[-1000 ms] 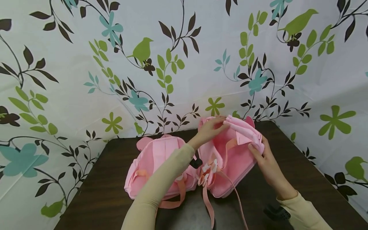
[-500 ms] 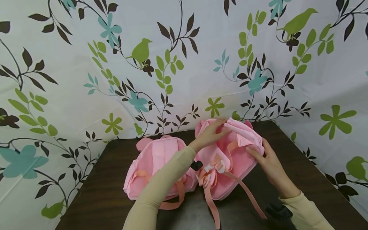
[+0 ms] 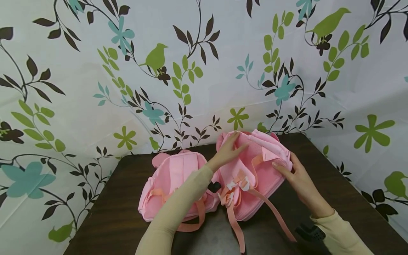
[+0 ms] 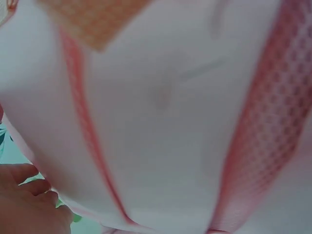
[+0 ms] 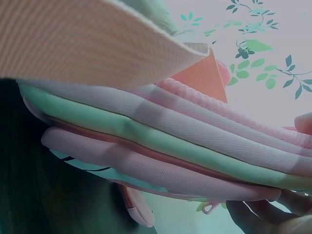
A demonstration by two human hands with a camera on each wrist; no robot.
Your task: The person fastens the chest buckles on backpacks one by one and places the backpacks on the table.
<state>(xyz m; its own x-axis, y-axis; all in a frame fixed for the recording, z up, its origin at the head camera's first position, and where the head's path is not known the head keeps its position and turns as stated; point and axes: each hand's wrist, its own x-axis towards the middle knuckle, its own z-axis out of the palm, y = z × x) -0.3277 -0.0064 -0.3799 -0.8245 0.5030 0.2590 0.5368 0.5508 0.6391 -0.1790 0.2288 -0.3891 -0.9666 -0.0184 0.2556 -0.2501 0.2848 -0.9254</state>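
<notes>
A pink backpack [image 3: 264, 187] stands tilted on the table, its mesh back panel and padded shoulder straps facing me. My right hand [image 3: 301, 182] grips its right side, thumb on the back panel and fingers behind; in the right wrist view, fingers [image 5: 273, 209] wrap under the layered side. At the top of the left shoulder strap [image 3: 231, 168], my left hand [image 3: 227, 152] touches the fabric with its fingers stretched out and thumb apart. The left wrist view has the fingertips [image 4: 39, 187] beside the pale fabric edge. Orange webbing [image 3: 274, 212] hangs from a bunched bundle [image 3: 236, 187].
A second pink backpack [image 3: 178, 173] sits to the left, touching the first, partly covered by my left forearm. Both are on a dark wooden table [image 3: 105, 198]. Behind it hangs a white cloth [image 3: 220, 85] printed with birds and leaves.
My left hand has shifted left along the pack's top, and its fingers have spread. One webbing end has swung right. The pack's top has dipped slightly; my right hand keeps its grip.
</notes>
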